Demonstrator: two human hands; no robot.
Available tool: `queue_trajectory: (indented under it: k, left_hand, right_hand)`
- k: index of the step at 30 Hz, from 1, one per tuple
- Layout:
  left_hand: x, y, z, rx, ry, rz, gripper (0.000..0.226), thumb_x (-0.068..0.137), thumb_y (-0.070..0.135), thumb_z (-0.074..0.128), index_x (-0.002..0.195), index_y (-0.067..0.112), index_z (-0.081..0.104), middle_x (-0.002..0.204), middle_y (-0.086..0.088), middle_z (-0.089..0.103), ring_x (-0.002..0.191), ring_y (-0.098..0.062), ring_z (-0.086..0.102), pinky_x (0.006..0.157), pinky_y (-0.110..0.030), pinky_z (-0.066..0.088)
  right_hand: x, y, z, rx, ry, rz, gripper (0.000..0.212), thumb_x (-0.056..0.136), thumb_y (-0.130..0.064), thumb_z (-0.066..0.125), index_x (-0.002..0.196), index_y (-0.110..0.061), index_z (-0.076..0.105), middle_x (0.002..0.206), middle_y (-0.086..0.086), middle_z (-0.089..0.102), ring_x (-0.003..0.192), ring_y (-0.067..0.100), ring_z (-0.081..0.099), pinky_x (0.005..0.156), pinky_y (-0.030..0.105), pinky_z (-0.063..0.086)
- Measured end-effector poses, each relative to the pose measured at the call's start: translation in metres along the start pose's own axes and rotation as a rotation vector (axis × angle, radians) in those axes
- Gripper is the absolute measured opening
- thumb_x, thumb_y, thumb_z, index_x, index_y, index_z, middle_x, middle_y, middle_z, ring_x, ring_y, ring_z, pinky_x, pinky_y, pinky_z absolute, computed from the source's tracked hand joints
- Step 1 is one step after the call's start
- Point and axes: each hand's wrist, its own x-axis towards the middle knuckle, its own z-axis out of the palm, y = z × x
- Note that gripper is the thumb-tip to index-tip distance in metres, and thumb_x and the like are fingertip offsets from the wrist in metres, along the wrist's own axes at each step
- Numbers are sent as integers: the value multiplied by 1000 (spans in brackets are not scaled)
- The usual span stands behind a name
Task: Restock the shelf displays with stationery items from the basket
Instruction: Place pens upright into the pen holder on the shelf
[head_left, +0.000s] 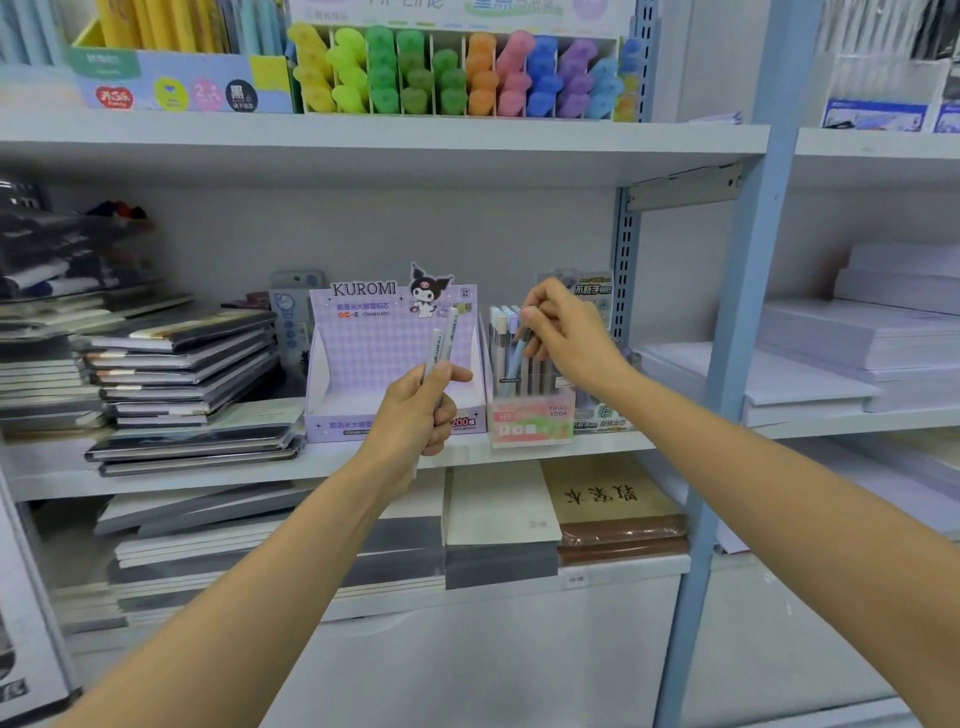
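My left hand grips two slim white pens upright in front of the purple Kuromi display box on the middle shelf. My right hand pinches a light blue pen and holds it slanted into the clear Fruit Soda pen holder, which stands just right of the Kuromi box and holds several pastel pens. The basket is out of view.
Stacks of dark notebooks fill the shelf's left side. A blue shelf upright stands right of my right hand, with white paper stacks beyond it. Coloured highlighters line the shelf above. Notebooks lie on the shelf below.
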Motion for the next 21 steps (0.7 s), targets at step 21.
queue_trajectory:
  k: [21]
  left_hand:
    - [-4,0,8,38,-138,15,28,103,29,44,102,12,67,61,2,48,51,-11,43,48,-24,41]
  right_hand:
    - [-4,-25,1,249,-36,44,25,97,-28,55,117,-15,61,96,-3,64,65,7,60,54,19,48]
